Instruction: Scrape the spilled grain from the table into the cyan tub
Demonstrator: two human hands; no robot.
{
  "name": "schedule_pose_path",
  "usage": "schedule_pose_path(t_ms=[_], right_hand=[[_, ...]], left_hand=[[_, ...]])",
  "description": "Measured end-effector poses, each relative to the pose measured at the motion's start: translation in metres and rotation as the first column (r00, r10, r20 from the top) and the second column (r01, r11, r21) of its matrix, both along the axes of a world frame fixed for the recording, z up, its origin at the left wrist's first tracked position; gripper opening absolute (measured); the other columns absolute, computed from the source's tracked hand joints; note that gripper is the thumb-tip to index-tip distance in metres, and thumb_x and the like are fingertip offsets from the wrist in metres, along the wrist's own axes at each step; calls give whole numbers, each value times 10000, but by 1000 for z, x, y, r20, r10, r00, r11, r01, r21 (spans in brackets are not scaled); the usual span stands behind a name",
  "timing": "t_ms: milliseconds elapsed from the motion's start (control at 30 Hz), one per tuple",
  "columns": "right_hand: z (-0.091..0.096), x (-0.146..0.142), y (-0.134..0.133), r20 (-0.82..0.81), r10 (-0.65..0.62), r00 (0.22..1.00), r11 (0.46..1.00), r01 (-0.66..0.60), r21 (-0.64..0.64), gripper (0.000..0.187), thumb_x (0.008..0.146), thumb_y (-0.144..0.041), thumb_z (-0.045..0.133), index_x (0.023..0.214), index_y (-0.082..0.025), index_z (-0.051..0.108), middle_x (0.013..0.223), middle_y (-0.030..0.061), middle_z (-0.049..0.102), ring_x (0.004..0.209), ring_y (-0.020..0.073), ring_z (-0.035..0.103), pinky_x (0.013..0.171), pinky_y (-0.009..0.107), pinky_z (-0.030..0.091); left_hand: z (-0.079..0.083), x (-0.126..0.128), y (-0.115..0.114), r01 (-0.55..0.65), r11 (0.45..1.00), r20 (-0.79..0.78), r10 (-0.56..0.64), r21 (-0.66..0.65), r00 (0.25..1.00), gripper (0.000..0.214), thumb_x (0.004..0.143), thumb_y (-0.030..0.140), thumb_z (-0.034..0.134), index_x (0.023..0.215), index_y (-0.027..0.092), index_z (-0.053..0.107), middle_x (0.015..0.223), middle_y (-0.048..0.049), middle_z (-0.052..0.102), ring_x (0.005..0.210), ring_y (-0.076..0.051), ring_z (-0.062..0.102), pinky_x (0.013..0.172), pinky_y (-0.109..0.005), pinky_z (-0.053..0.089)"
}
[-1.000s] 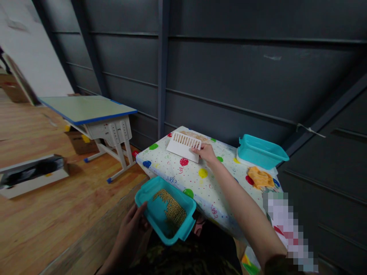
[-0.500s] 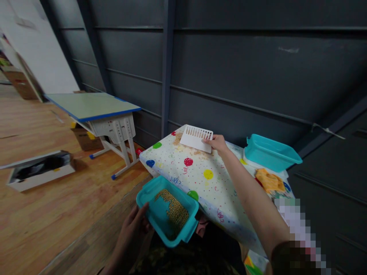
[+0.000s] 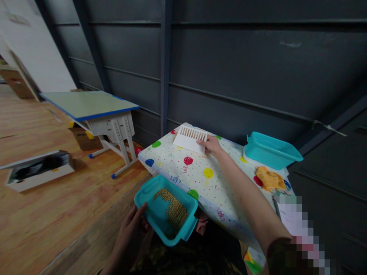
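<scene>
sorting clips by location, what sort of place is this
Probably an indoor workroom or classroom-like space, though that's uncertain: a pale-green desk with blue edging and white legs stands near a dark grey panelled wall, with a white balloon-print-covered table set close to it.

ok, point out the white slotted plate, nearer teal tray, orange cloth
White slotted plate [image 3: 187, 143], head view, solid part below slots.
Nearer teal tray [image 3: 157, 210], head view, bare floor.
Orange cloth [image 3: 269, 179], head view, middle of crumpled top.

R hand [image 3: 212, 145] pinched, arm [image 3: 248, 191] stretched fwd, L hand [image 3: 132, 226] low, curled
</scene>
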State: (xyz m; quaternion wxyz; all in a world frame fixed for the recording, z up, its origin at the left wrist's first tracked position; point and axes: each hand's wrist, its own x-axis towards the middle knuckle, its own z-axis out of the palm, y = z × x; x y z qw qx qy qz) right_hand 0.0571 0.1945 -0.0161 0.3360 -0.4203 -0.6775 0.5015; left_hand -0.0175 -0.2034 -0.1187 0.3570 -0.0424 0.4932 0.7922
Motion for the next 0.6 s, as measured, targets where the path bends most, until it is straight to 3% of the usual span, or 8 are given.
schedule_pose_path(t_ms=[267,600], right_hand=[[11,25,17,43,-49,998,998,47,47,274,655,-253,964,859,-127,832,867,87,825,711,180,699,590,260,531],[10,44,14,-7,74,997,992,-73,101,441,581,-404,1008,893,-141,840,959,98,843,830,221,732,720,329,588]], left_hand=[[4,2,2,-3,1000,66,2,12,998,591,409,440,1119,781,172,747,484,102,530,397,-53,498,392,-144,427],[0,2,1,-12,1000,45,12,-6,999,585,434,459,1112,807,189,751,486,95,527,409,-64,496,403,-161,423]])
